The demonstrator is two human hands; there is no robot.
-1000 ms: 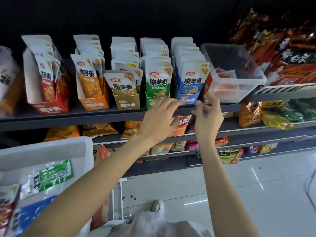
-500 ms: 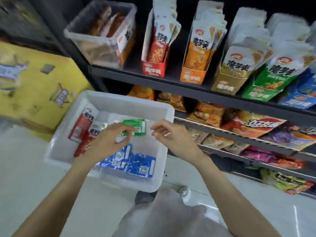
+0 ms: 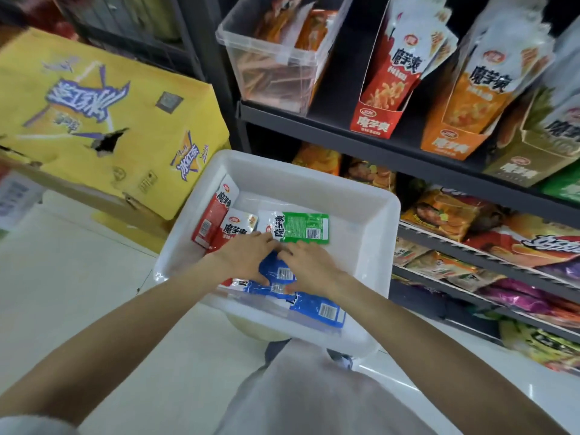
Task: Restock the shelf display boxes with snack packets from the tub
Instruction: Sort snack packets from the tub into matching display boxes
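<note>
Nearest the body, both forearms reach forward and down into the white tub (image 3: 381, 246), where the left hand (image 3: 248, 262) and the right hand (image 3: 312, 271) meet over a blue snack packet (image 3: 279, 273). The left fingers curl over that packet's upper left part, with the thumb at its lower edge, so this hand looks to be pinching it. The right fingers lie over its right side, but whether they actually clasp it or only press on it cannot be told. More blue packets (image 3: 320, 309) lie just below and to the right of the right fingers, nearer the tub's front wall. Just beyond both sets of fingertips, almost touching them, lies the green snack packet (image 3: 303, 228), flat, its long axis running left to right across the tub; it is roughly equally near to both hands, with its white end towards the left fingertips. To the left of the left fingers, the red snack packets (image 3: 216, 219) lean against the tub's left wall. Farther off, up and to the right of the fingers, stand the shelf display boxes: the red display box (image 3: 375, 120) and the orange display box (image 3: 452, 146), both already holding upright packets, so any packet lifted must travel up and rightward to reach them.
</note>
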